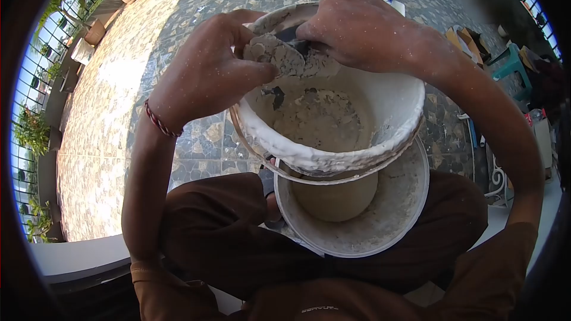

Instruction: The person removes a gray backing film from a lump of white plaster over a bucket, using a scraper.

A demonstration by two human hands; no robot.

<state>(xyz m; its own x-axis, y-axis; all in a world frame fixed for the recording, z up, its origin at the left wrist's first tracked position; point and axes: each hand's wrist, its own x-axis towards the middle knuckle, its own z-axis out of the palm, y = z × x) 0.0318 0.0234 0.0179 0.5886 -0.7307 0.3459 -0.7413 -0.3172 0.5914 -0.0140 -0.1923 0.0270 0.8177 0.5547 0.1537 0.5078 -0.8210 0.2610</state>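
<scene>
My left hand (217, 68) is closed around a flat grey piece crusted with plaster (276, 56), held over the far rim of a bucket. My right hand (363, 30) is closed on a dark thing (289, 34) that meets the crusted piece; its full shape is hidden by the fingers. Below both hands is a tilted white bucket (410, 110) with thick white residue on its rim and a wire handle. Grey, lumpy plaster (321, 116) covers its bottom. A second bucket (410, 202), between my legs and partly under the first, holds smooth beige slurry (336, 196).
The patio is stone-patterned tile (196, 113), sunlit at the left. Potted plants (95, 32) line a railing on the left. At the right are a green plastic stool (511, 71), a cardboard box (467, 44) and scattered items. A white board edge (399, 7) shows behind the bucket.
</scene>
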